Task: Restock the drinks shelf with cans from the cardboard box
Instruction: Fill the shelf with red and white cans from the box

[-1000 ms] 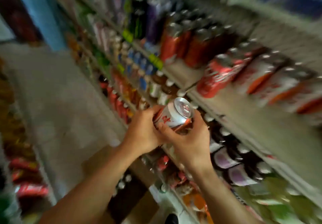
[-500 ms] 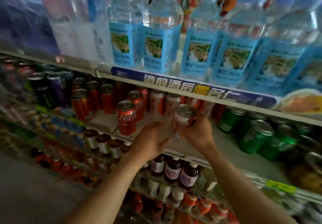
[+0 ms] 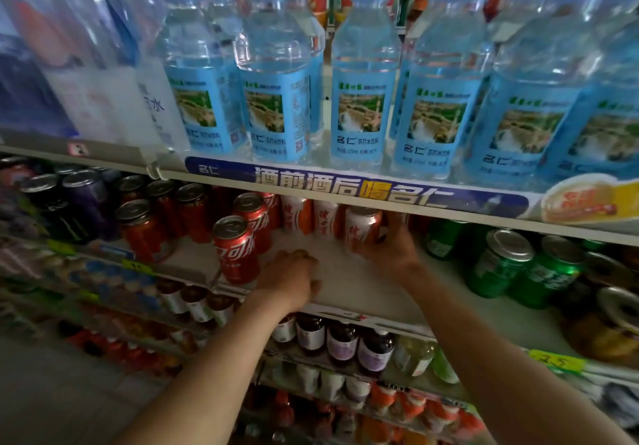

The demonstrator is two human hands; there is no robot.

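A white and orange can (image 3: pixel 361 228) stands upright on the white drinks shelf (image 3: pixel 349 285), beside two matching cans (image 3: pixel 311 218) to its left. My right hand (image 3: pixel 389 249) wraps around its right side and base. My left hand (image 3: pixel 292 280) rests on the shelf's front part, knuckles up and fingers curled, holding nothing. The cardboard box is out of view.
Red cola cans (image 3: pixel 237 249) stand left of my left hand, green cans (image 3: pixel 501 264) to the right. Blue-labelled water bottles (image 3: pixel 363 74) fill the shelf above, close over the cans. Small dark bottles (image 3: pixel 340 342) line the shelf below.
The view swung from the aisle to face the shelf. The can went from both hands onto the shelf beside matching cans; my left hand let go and dropped to the shelf front.
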